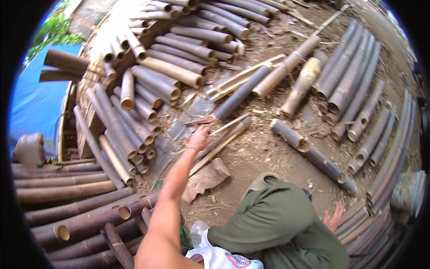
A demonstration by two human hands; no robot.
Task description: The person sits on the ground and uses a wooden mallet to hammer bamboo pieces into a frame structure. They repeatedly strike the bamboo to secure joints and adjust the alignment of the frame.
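My left arm reaches forward to the middle of the ground. There my left hand (199,138) is beside a thin pale bamboo strip (230,124) and some split bamboo pieces (224,144). Its fingers are turned away and blurred, so any hold is hidden. Just ahead of it is the reddish, splintered end (202,119) of a piece near a dark bamboo pole (244,93). Low on the right, beyond my knee, my right hand (333,217) has its fingers apart. It is at the edge of a stack of bamboo lengths (358,224), apparently holding nothing.
Cut bamboo tubes (179,47) are piled at the far left, with long poles (76,206) stacked at near left. More poles (345,76) line the right. A short tube (291,134) lies before my sandal (264,181). A brown flat scrap (206,179) and a blue tarp (36,103) also show.
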